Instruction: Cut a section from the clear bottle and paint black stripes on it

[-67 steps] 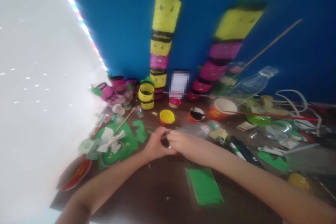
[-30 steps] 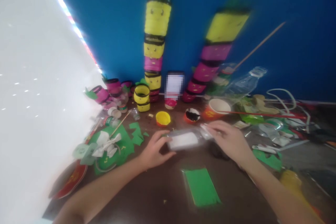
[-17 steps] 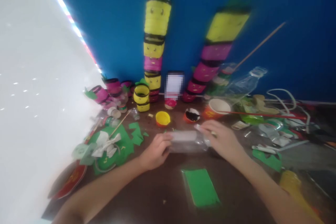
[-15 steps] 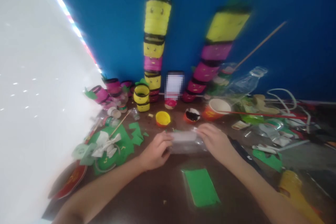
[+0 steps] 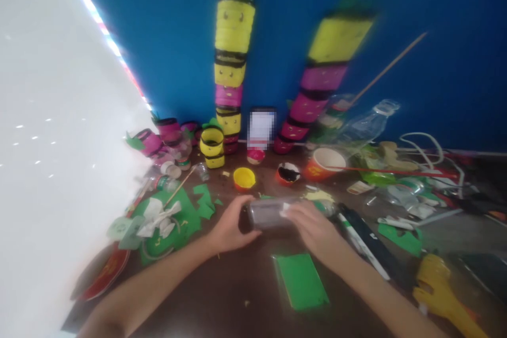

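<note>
A clear plastic bottle (image 5: 266,213) lies on its side just above the table, its right end hidden behind my fingers. My left hand (image 5: 233,227) cups the bottle's left end between thumb and fingers. On the bottle's upper side rests my right hand (image 5: 312,224), fingers together, pinching a small white wad (image 5: 284,209) that looks like tissue. Below the hands lies a green sheet in a clear sleeve (image 5: 303,281). Beyond them stand a small cup of yellow paint (image 5: 244,178) and a cup of dark paint (image 5: 288,173).
Two tall stacks of painted cups, one upright (image 5: 233,26) and one leaning (image 5: 317,87), stand against the blue wall. An orange paper cup (image 5: 325,163) holds a red stick. A yellow glue gun (image 5: 433,280) lies at right; green scraps (image 5: 189,216) and crumpled tissue (image 5: 159,216) lie at left.
My left hand has opened wider around the bottle's left end. My right hand has shifted left and down along the bottle with the white wad, uncovering scraps behind it.
</note>
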`<state>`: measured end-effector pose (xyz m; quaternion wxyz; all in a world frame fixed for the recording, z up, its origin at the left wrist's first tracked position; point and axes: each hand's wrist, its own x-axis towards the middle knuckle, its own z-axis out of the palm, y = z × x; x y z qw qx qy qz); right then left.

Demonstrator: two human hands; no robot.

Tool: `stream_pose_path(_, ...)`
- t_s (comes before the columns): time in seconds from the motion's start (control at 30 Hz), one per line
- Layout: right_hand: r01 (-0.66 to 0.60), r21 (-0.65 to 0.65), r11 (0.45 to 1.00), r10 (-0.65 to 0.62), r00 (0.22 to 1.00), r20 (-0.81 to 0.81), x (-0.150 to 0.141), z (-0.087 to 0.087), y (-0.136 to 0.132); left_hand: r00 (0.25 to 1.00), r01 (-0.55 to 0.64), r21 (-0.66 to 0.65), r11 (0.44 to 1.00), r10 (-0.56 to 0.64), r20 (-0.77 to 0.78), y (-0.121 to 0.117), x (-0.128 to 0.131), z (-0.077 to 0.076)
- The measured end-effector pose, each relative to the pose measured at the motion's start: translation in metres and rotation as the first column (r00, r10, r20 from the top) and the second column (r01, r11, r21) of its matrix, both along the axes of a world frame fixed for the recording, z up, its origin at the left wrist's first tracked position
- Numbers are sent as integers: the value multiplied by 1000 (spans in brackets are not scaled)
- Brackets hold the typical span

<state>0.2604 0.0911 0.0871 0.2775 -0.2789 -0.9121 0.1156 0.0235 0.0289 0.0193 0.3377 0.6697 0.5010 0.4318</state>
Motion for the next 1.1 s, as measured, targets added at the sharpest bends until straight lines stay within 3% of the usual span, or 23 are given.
stream_pose_path(0.1, -65, -23, 998, 66, 996, 52, -5, -6, -6, 1000, 2, -5, 1000, -2, 19, 1, 1, 0)
stream_pose_path(0.23, -90, 77, 993, 91, 996, -15, -17, -9, -12, 998, 1, -29, 1000, 0, 56, 2, 1, 1)
stream_pose_path(0.37, -102, -9, 995, 102, 993, -52, -35, -6, -15, 997, 3, -18, 1000, -2, 73, 3, 2, -1)
stream_pose_path(0.53, -206, -109, 973, 204, 979, -22, -57, 1, -11, 993, 8, -21, 1000, -5, 117, 3, 3, -2)
stream_pose_path(0.7, -200, -89, 976, 195, 979, -67, -60, 6, 0, 988, 13, -49, 999, -5, 154, 3, 4, 0)
stream_pose_path(0.83, -72, -48, 996, 67, 994, -91, -52, 6, 9, 988, 2, -65, 998, 8, 151, 3, 4, 2)
stream_pose_path(0.97, -39, -85, 996, 36, 999, -38, -35, 6, 20, 991, -8, -87, 996, 19, 130, 3, 4, 3)
stream_pose_path(1.1, 123, -93, 988, -126, 992, -20, -11, 6, 29, 989, -8, -87, 996, 20, 148, 3, 4, 3)
